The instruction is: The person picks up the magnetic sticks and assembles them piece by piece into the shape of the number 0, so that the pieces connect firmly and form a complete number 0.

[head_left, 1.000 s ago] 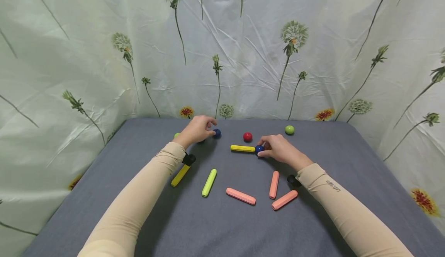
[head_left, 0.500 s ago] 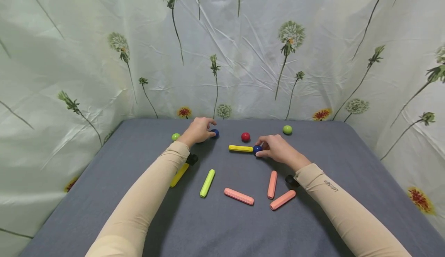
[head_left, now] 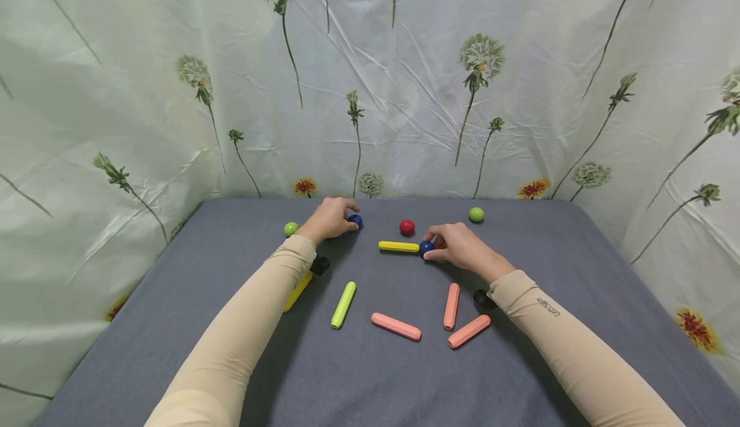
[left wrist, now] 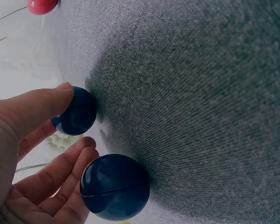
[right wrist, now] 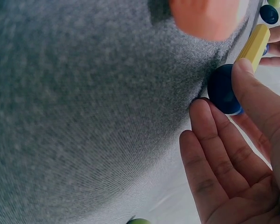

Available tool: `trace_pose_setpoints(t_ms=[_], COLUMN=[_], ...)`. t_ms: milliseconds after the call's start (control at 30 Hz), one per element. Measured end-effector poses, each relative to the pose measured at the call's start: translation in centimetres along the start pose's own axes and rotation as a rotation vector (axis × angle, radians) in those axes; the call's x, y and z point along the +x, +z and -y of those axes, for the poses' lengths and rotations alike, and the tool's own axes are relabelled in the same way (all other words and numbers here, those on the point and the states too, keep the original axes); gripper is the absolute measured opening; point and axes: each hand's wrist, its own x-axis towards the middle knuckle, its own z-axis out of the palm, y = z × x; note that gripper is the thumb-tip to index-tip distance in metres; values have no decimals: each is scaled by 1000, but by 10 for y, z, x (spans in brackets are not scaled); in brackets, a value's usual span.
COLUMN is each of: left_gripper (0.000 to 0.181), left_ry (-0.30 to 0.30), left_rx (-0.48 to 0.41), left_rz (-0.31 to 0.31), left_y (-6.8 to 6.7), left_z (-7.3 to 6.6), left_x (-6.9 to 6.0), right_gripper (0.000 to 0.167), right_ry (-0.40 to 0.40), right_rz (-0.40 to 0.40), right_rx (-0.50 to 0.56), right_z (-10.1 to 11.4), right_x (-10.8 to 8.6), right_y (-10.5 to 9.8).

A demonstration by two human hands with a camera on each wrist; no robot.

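Toward the far side of the grey desk (head_left: 202,266), the left hand (head_left: 329,218) pinches the left blue ball (head_left: 355,221) and the right hand (head_left: 459,247) the right blue ball (head_left: 426,249).

Each grip is narrow, with a ball between thumb and fingers, likely because something so round would roll if merely nudged. The right blue ball meets the near end of the horizontal yellow stick (head_left: 399,246), so holding it from the opposite side probably keeps the two in line; whether they are joined I cannot tell. A third blue ball (left wrist: 115,186) sits just beside the left hand's other fingers, outside the pinch, perhaps touching them. The red ball (head_left: 407,226) lies beyond the stick, between the hands, while the coral sticks (head_left: 396,327) and lime stick (head_left: 343,305) lie nearer the person, apart from the pinched balls.
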Motion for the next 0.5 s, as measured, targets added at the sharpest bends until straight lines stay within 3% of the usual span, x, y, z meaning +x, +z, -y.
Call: trace_pose_setpoints(t_ms=[500], left_gripper=[42], left_ry=[17], left_rx=[21], left_rz=[6], left_y=[4], left_z=[-2], left_x=[1], right_gripper=[32], right_ry=[8], right_rz=[0], right_rx=[-14], right_z=[1], right_x=[-1], right_y=[0])
